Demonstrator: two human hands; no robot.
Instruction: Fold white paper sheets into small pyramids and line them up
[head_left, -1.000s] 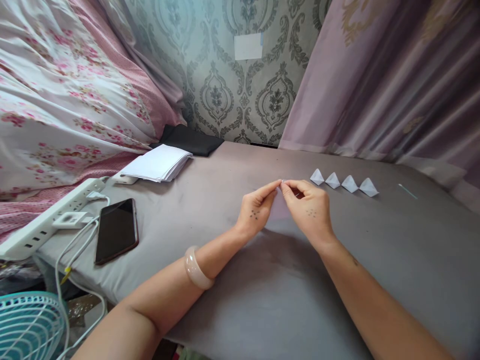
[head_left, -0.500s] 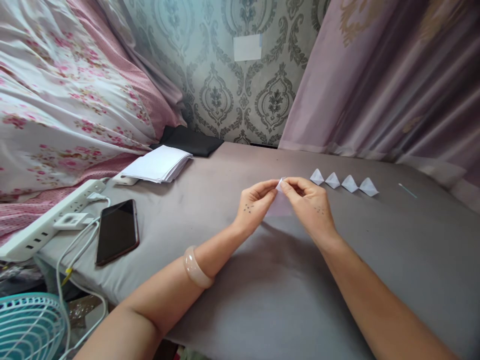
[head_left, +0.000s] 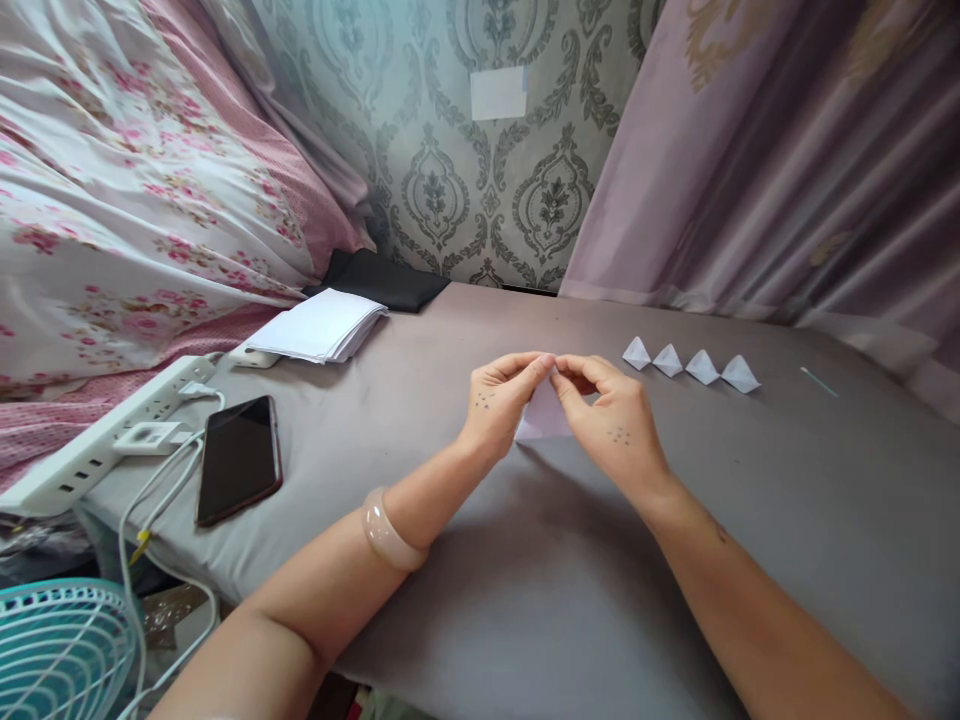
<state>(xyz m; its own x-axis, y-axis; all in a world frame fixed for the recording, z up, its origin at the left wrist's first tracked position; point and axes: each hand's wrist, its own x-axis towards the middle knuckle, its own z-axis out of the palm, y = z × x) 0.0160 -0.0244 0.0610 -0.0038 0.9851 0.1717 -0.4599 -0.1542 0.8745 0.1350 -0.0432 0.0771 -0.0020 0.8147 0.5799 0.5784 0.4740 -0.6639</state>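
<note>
Nearest you, a round turquoise fan with a white guard [head_left: 60,650] was cut off by the left and lower edges, and your forearms ran out of view at the bottom. A pale, glossy bangle [head_left: 384,530] circled your left wrist. A black-screened rectangular phone [head_left: 238,460] lay on the grey cloth-covered surface [head_left: 420,420]. Ahead, your left hand [head_left: 499,395] and right hand [head_left: 613,410] met, thumbs and fingertips pinching the top of a thin white folded paper [head_left: 541,420] between them. Your fingers hid its peak and your right hand its right side; whether its lower edge touched the cloth you could not tell. Farther right stood four small white pointed paper pieces [head_left: 703,368] in a row, then a thin pale stick [head_left: 817,381], too small to identify. Farther left, a stack of white paper sheets [head_left: 319,328] partly hid a flat black item [head_left: 397,283].
</note>
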